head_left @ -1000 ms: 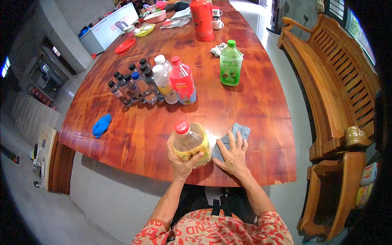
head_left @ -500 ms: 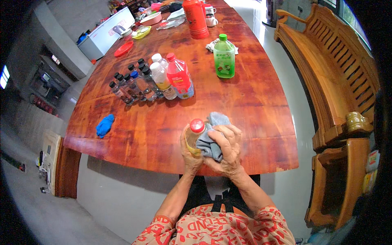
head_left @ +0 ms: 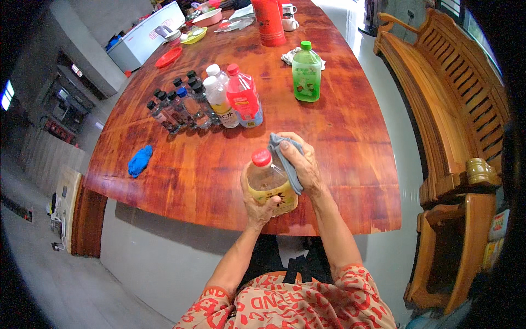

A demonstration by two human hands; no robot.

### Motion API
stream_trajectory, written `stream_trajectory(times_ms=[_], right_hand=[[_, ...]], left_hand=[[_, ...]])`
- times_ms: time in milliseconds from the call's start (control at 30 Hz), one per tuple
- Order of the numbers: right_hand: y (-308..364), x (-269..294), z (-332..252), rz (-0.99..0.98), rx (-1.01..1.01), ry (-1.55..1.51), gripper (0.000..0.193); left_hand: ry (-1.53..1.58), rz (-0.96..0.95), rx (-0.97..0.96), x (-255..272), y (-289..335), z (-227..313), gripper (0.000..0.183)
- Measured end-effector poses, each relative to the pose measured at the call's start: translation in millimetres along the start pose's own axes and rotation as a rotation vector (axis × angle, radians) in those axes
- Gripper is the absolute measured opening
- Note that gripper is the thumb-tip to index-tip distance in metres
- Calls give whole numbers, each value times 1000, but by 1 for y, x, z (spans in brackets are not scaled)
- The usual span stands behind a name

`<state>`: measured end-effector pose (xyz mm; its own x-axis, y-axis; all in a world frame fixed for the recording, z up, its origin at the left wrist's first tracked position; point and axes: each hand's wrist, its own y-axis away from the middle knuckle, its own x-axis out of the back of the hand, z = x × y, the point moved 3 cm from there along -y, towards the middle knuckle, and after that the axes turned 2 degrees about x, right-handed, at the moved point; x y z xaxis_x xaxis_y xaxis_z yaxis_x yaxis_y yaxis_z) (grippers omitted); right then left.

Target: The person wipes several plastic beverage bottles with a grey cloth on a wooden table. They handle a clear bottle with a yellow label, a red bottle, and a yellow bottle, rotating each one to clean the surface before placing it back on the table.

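Observation:
At the near edge of the table, my left hand (head_left: 257, 206) is wrapped round the left side of a clear plastic bottle (head_left: 272, 181) with a red cap and a yellow label. The bottle tilts a little to the left. My right hand (head_left: 304, 164) grips a grey-blue cloth (head_left: 286, 162) and presses it along the bottle's right side. Farther off to the left stands a group of bottles: several small dark-capped ones (head_left: 174, 107), two white-capped ones (head_left: 221, 98) and a pink-red one (head_left: 244, 97).
A green bottle (head_left: 307, 74) stands beside a whitish cloth (head_left: 289, 57). A crumpled blue cloth (head_left: 140, 161) lies at the left. Toward the far end are a red thermos (head_left: 269, 23), a red lid (head_left: 169, 57) and a yellow basket (head_left: 194, 36). A wooden bench (head_left: 438, 93) flanks the right.
My right hand has drawn the cloth from the bottle's front round to its right side and upward. The yellow label now shows, and my left hand keeps its hold.

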<state>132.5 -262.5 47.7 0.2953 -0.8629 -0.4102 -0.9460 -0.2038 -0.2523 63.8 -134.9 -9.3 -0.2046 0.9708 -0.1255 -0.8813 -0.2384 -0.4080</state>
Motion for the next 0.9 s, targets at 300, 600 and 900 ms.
stream_trajectory(times_ms=[300,600,900], right_hand=[[67,-38,7,204,812,949,49],[25,-16,-35,-43,392,620,39],[-13,-4,-20,-238,16,293,35]], left_hand=[[3,154,14,12,-14,-22,95],[-11,73,-38,2,-6,-1,103],[52,-24,51,9,-8,-7,102]])
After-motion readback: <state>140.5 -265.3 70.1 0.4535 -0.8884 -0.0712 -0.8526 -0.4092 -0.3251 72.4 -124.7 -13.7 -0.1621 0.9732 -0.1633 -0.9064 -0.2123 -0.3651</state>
